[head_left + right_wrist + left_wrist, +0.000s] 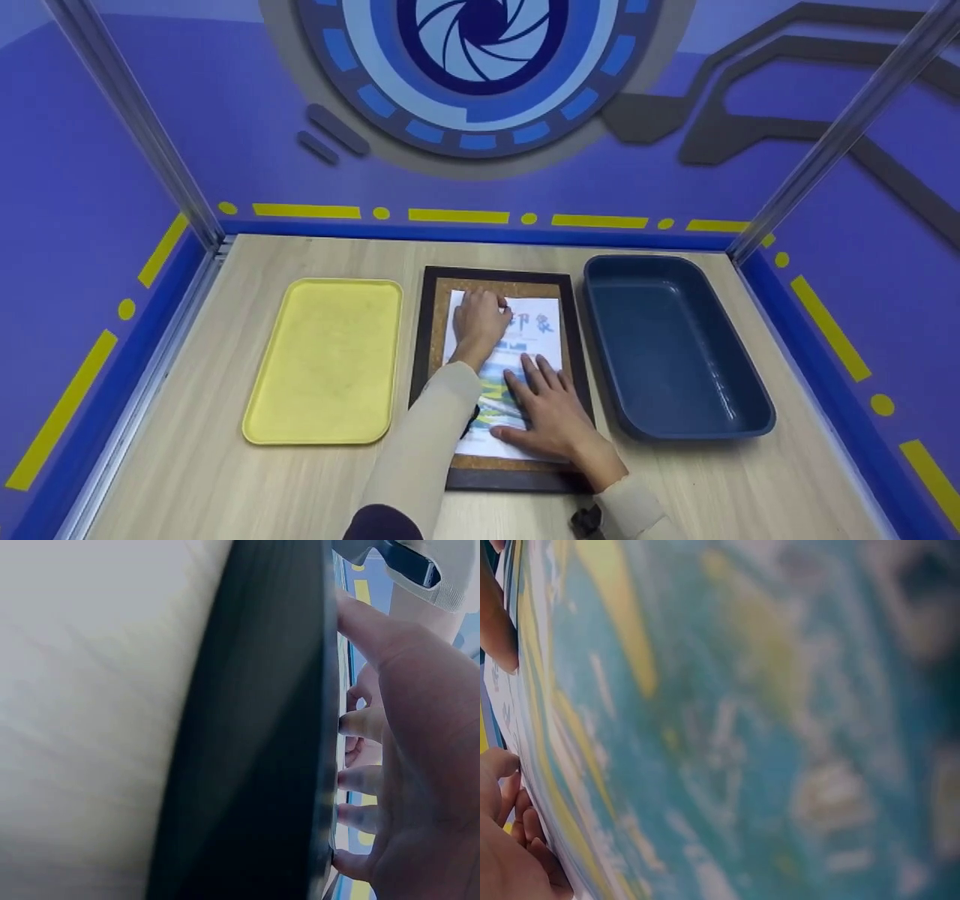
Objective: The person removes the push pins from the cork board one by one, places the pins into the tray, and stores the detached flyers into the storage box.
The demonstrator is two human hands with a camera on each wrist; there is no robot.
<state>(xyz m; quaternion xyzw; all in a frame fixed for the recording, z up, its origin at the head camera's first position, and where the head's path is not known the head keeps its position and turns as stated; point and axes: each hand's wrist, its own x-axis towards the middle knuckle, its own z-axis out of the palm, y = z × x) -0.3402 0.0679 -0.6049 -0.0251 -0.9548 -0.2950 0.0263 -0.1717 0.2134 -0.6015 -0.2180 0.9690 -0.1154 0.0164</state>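
Observation:
A printed paper sheet (491,442) lies on a dark-framed cork board (510,480); it bears coloured characters and a blue, green and yellow picture. My left hand (480,322) is at the sheet's upper part, fingers curled, pinching what looks like a small dark pin (507,307) against the paper. The fingers mostly hide that piece. With fingers spread, my right hand (551,412) presses on the lower right of the sheet. In the right wrist view, fingertips of the right hand (427,757) touch the surface beside the black frame edge (247,735).
Left of the board lies a shallow yellow tray (326,360). A deep dark-blue bin (679,345) stands close to the board's right side. Purple panels with metal corner posts (840,135) enclose the wooden table (180,450) at the back and sides.

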